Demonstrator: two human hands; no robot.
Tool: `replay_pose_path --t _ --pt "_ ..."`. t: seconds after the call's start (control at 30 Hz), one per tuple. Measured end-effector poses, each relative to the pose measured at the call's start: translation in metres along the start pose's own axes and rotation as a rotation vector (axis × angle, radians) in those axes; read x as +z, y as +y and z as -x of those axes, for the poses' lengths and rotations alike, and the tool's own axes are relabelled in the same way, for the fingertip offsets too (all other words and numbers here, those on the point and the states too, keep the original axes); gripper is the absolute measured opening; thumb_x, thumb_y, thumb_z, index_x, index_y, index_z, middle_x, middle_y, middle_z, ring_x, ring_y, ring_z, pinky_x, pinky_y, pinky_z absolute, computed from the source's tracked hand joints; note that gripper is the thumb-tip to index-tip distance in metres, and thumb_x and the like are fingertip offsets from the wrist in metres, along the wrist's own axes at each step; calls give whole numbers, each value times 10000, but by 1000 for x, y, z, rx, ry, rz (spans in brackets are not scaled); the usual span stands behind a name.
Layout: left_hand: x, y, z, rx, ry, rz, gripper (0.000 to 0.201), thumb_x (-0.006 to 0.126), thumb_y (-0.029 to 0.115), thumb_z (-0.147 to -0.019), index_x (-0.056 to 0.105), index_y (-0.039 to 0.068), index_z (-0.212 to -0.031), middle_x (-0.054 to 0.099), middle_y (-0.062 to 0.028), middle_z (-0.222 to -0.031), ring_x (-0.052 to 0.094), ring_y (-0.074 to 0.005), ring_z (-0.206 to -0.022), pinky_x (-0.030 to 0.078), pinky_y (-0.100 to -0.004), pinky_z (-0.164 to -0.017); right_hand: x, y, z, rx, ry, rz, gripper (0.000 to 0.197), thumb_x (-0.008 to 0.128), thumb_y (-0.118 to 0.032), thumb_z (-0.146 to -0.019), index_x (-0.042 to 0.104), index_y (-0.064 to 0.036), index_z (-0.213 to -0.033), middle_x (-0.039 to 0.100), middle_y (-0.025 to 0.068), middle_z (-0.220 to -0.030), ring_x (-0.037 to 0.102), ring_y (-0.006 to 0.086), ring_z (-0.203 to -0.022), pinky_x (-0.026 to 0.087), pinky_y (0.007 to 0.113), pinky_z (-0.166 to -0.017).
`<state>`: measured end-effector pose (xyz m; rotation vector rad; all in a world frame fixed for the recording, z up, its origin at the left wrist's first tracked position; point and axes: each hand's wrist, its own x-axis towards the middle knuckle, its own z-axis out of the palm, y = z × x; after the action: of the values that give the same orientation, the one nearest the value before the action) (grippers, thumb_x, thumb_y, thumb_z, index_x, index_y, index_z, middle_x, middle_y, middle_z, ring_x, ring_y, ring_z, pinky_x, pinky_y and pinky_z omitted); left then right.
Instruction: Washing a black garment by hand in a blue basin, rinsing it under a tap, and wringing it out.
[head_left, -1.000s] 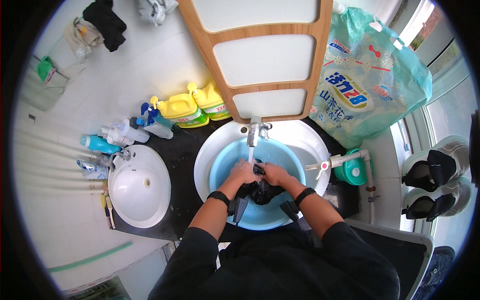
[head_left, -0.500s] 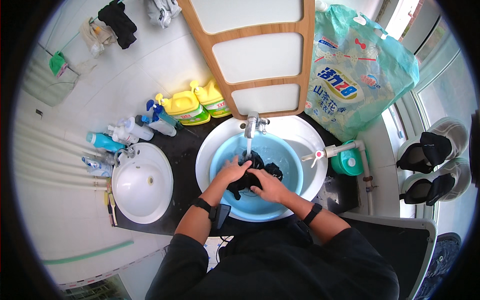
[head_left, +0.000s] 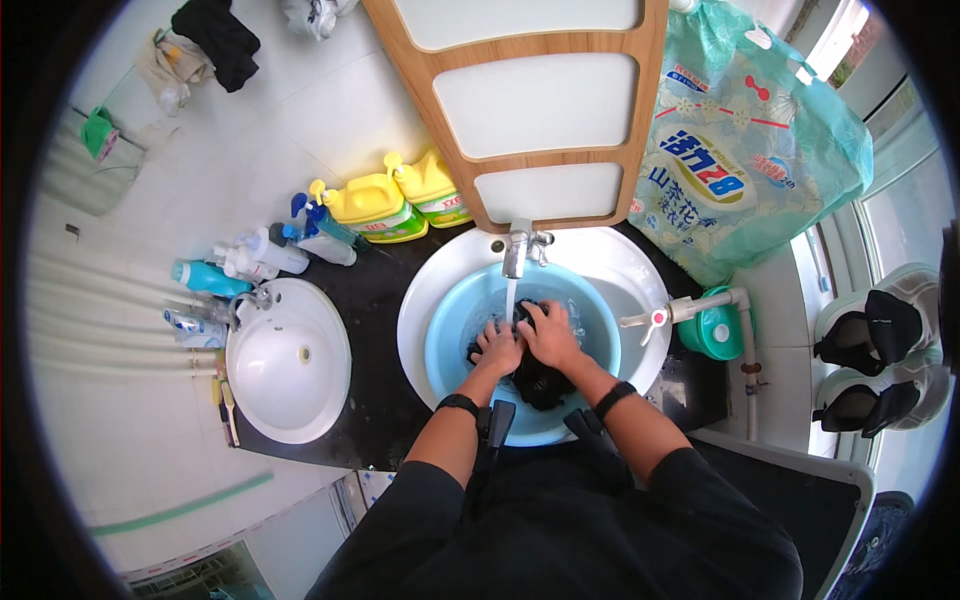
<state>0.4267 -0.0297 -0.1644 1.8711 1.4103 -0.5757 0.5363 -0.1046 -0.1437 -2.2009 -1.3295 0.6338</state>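
- Left hand (head_left: 497, 352) and right hand (head_left: 549, 335) rest on the black cloth (head_left: 541, 387), palms down, fingers spread, angled inward; whether fingertips grip it, I cannot tell.
- The cloth lies in the blue basin (head_left: 442, 350), the tap (head_left: 517, 252) running beside it.
- Washing looks midway: it seems soaked, not yet lifted out.

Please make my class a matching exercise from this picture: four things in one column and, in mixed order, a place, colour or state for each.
Things:
1. basin
2. black cloth
3. metal faucet
4. yellow jugs

Descriptions:
A. under the left hand and right hand
B. standing on the dark counter
C. pouring water
D. light blue and round

Right pairs: 1-D, 2-A, 3-C, 4-B
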Motion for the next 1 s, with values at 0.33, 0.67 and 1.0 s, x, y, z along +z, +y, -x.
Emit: replay_pose_path --t 0.33,0.67,1.0 --pt "25 -17 -36 55 133 52 486 467 305 -917 404 121 -1362 373 -222 -1385 364 -414 -1271 291 -614 -1001 51 13 -35 346 -315 3 532 471 -432 -916 351 -270 -1408 342 256 -1392 316 499 -1272 277 672 -1000" --pt "27 -22 -56 136 236 109 393 503 334 -904 608 11 -1101 621 -247 -1058 588 -441 -985 446 -540 -868 47 5 -58 317 -325 90 440 498 -384 -895 469 -179 -1284 515 246 -1240 487 429 -1174 412 528 -967" --pt "-35 -11 -33 167 29 255 571 598 551 -788 608 89 -1122 635 -221 -1077 587 -391 -1054 467 -445 -883 26 26 -58 183 -308 -257 457 485 -420 -914 566 -21 -1124 607 274 -1095 568 441 -1043 448 472 -890"
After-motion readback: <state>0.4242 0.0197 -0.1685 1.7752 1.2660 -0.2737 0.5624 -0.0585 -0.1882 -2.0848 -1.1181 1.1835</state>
